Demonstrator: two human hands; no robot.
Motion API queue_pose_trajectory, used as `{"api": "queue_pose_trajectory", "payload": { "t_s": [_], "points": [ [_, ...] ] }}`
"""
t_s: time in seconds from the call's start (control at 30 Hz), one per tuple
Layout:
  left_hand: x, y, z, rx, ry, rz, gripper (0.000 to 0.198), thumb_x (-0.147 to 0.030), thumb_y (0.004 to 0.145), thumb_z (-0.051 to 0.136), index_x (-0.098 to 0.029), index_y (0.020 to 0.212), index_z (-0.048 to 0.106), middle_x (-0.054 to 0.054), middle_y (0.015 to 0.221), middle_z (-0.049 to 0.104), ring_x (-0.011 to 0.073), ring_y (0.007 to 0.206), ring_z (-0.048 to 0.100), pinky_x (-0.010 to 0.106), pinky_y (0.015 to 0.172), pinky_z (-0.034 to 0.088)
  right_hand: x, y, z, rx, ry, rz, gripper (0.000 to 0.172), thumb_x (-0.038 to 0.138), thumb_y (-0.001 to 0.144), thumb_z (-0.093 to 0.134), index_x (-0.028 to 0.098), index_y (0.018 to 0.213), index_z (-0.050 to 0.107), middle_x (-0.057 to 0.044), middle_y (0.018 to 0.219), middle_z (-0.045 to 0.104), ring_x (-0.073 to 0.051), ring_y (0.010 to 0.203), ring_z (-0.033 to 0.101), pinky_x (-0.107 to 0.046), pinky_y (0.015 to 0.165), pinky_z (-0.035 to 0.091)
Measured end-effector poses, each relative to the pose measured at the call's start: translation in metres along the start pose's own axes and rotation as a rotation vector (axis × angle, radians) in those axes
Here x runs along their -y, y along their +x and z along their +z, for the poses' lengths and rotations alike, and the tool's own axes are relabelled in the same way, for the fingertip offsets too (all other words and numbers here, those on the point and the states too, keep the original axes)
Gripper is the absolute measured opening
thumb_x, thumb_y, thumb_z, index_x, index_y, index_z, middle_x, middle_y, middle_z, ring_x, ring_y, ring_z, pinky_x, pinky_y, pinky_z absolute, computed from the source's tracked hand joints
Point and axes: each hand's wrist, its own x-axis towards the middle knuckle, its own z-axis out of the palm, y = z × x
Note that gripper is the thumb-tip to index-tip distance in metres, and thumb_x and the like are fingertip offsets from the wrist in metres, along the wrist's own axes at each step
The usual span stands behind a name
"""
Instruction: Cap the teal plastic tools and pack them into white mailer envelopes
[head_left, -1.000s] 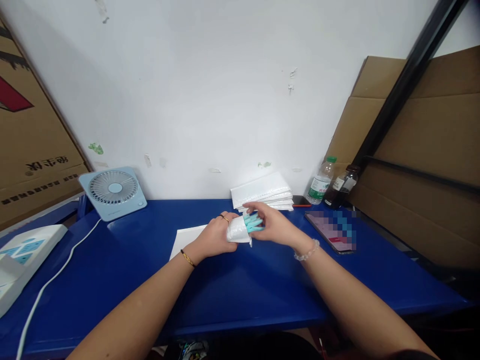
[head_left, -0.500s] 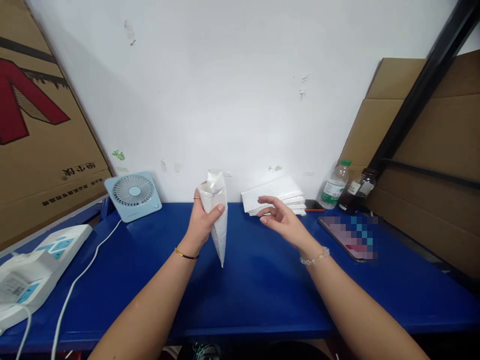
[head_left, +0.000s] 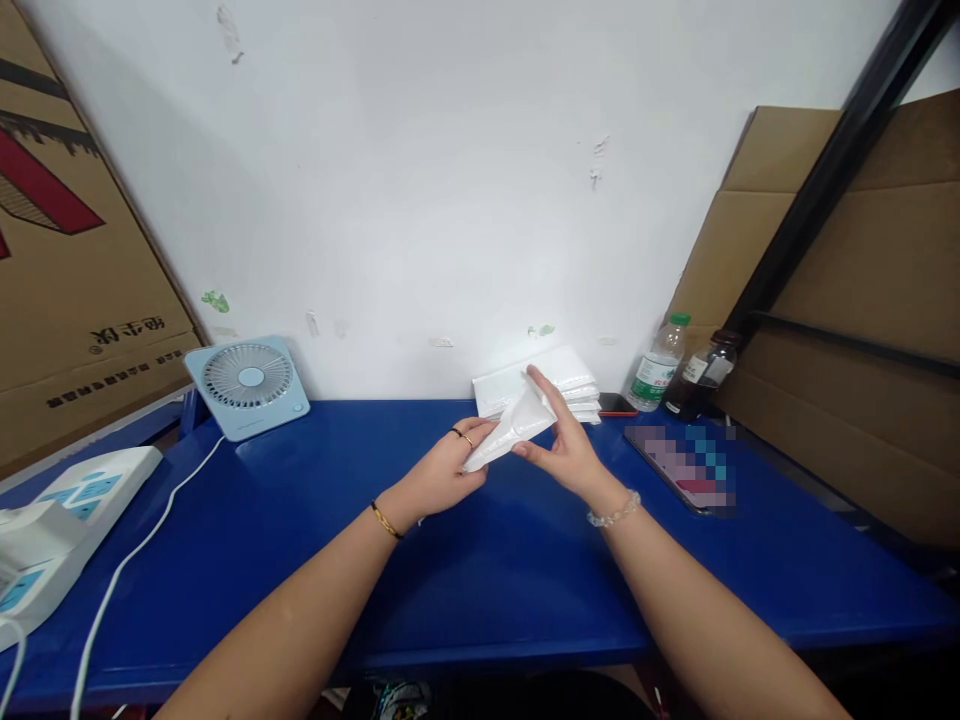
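Note:
A white pouch [head_left: 513,434], which looks like a folded mailer bag, is tilted above the blue table, its wider end toward the right. My left hand [head_left: 442,472] is closed around its left, narrow end, with the thumb below and the fingers partly hidden. At the wider end is my right hand [head_left: 571,448], its index finger stretched up and its thumb spread apart near the lower edge. Its other fingers are partly hidden behind the pouch. Just behind lies a stack of flat white pouches [head_left: 574,372] against the wall.
On the blue table [head_left: 315,560] a light-blue fan [head_left: 251,385] stands at the back left, near a white power strip [head_left: 112,490] with cables. A phone [head_left: 679,470], a dark phone-like device [head_left: 617,404], a water bottle [head_left: 660,365] and a dark bottle [head_left: 701,378] are on the right.
My left hand has swung the pouch from upright to tilted and moved it right, toward my right hand. My right hand has spread its fingers at the pouch's wider end. The view has shifted slightly.

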Motion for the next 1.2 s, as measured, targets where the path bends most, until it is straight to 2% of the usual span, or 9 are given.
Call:
{"api": "queue_pose_trajectory", "payload": {
  "t_s": [0.1, 0.2, 0.4, 0.53, 0.7, 0.9, 1.03, 1.1, 1.2],
  "points": [
    [-0.006, -0.001, -0.019, 0.179, -0.115, -0.021, 0.048, -0.014, 0.078, 0.047, -0.023, 0.125, 0.053, 0.004, 0.121, 0.059, 0.0207, 0.105, 0.056, 0.032, 0.092, 0.045, 0.008, 0.002, -0.016, 0.175, -0.093, -0.058, 0.06, 0.04, 0.077, 0.069, 0.026, 0.132, 0.05, -0.008, 0.135, 0.051, -0.027, 0.128, 0.042, -0.043, 0.106, 0.033],
    [-0.002, -0.004, -0.034, 0.247, -0.202, -0.085, 0.046, -0.019, 0.079, 0.051, -0.022, 0.126, 0.053, 0.003, 0.117, 0.062, 0.0189, 0.097, 0.059, 0.029, 0.084, 0.047, 0.009, 0.002, -0.022, 0.327, -0.068, 0.012, 0.024, 0.036, 0.087, 0.057, 0.021, 0.101, 0.069, -0.006, 0.097, 0.07, -0.021, 0.089, 0.063, -0.031, 0.079, 0.048],
    [0.046, -0.013, -0.063, 0.206, -0.365, -0.389, 0.04, -0.034, 0.064, 0.076, -0.016, 0.098, 0.066, 0.004, 0.098, 0.069, 0.0213, 0.09, 0.063, 0.028, 0.078, 0.05, -0.016, 0.005, -0.016, 0.069, 0.248, 0.518, 0.031, 0.045, 0.08, 0.063, 0.014, 0.078, 0.065, -0.003, 0.07, 0.067, -0.018, 0.064, 0.06, -0.027, 0.058, 0.047],
    [0.077, -0.015, -0.059, 0.038, -0.885, -0.633, 0.049, -0.033, 0.065, 0.078, -0.018, 0.107, 0.057, 0.005, 0.099, 0.068, 0.0181, 0.085, 0.066, 0.03, 0.076, 0.054, -0.032, 0.006, 0.001, -0.094, 0.679, 0.829, 0.021, 0.031, 0.08, 0.065, 0.013, 0.09, 0.064, -0.008, 0.078, 0.072, -0.022, 0.071, 0.067, -0.032, 0.066, 0.054],
    [0.097, -0.012, -0.05, -0.228, -1.041, -0.779, 0.046, -0.021, 0.066, 0.078, -0.014, 0.106, 0.057, 0.008, 0.088, 0.069, 0.0166, 0.069, 0.067, 0.026, 0.062, 0.057, -0.04, 0.002, 0.023, -0.086, 0.853, 0.939, 0.017, 0.024, 0.087, 0.057, 0.012, 0.098, 0.061, -0.012, 0.086, 0.073, -0.022, 0.077, 0.069, -0.036, 0.073, 0.057],
    [0.138, -0.028, -0.079, -0.641, -0.585, -0.954, 0.04, -0.018, 0.075, 0.068, -0.012, 0.113, 0.059, 0.009, 0.086, 0.07, 0.0165, 0.069, 0.067, 0.026, 0.061, 0.057, -0.052, -0.002, 0.024, 0.1, 0.78, 0.984, 0.026, 0.031, 0.085, 0.062, 0.011, 0.102, 0.061, -0.014, 0.103, 0.069, -0.018, 0.094, 0.067, -0.03, 0.091, 0.051],
    [0.155, -0.037, -0.087, -0.795, -0.325, -0.975, 0.067, -0.027, 0.081, 0.061, -0.014, 0.141, 0.033, 0.017, 0.127, 0.055, 0.0269, 0.116, 0.055, 0.04, 0.094, 0.048, -0.058, -0.003, 0.02, 0.107, 0.557, 0.916, 0.034, 0.025, 0.081, 0.065, 0.013, 0.112, 0.058, -0.013, 0.113, 0.065, -0.018, 0.101, 0.064, -0.031, 0.095, 0.048],
    [0.153, -0.036, -0.082, -0.757, 0.013, -0.928, 0.076, -0.038, 0.078, 0.064, -0.017, 0.143, 0.031, 0.018, 0.143, 0.039, 0.0321, 0.135, 0.032, 0.047, 0.108, 0.032, -0.059, -0.005, 0.019, 0.134, 0.339, 0.795, 0.037, 0.023, 0.079, 0.065, 0.015, 0.115, 0.059, -0.012, 0.114, 0.065, -0.02, 0.101, 0.063, -0.035, 0.095, 0.047],
    [0.145, -0.032, -0.068, -0.419, 0.499, -0.73, 0.082, -0.058, 0.07, 0.064, -0.027, 0.141, 0.037, 0.01, 0.152, 0.026, 0.0371, 0.141, 0.01, 0.058, 0.11, 0.015, -0.056, -0.009, 0.022, 0.21, 0.044, 0.584, 0.035, 0.021, 0.077, 0.065, 0.017, 0.112, 0.062, -0.01, 0.115, 0.064, -0.021, 0.101, 0.061, -0.037, 0.093, 0.047]
  ]
}}
